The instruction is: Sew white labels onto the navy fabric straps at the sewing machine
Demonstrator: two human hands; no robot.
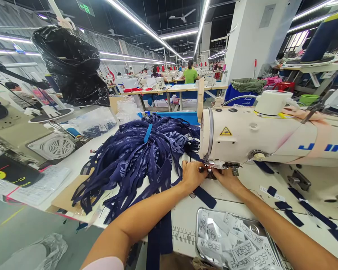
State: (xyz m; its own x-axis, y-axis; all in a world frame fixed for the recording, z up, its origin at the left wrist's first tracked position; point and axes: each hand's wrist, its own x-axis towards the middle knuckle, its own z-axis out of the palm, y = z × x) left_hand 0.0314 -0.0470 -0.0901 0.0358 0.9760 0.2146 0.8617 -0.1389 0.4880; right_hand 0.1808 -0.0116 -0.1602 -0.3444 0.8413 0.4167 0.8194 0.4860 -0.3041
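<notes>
My left hand (193,174) is at the needle area of a white sewing machine (236,131), its fingers pinched on a dark navy bit of fabric. A navy fabric strip (205,196) runs out from below my hands toward me. Close on the other side of the presser foot, my right hand (225,178) has its thumb and fingers closed together; what is between them is hidden. Left of the machine lies a big heap of navy straps and lace pieces (146,153), tied with a blue band (148,133).
A metal tray (198,243) of printed white labels (242,249) stands in front of my right forearm. Cut navy pieces (312,210) lie at the right. A black plastic bag (69,65) covers something on a stand at the left. People sit at other machines behind.
</notes>
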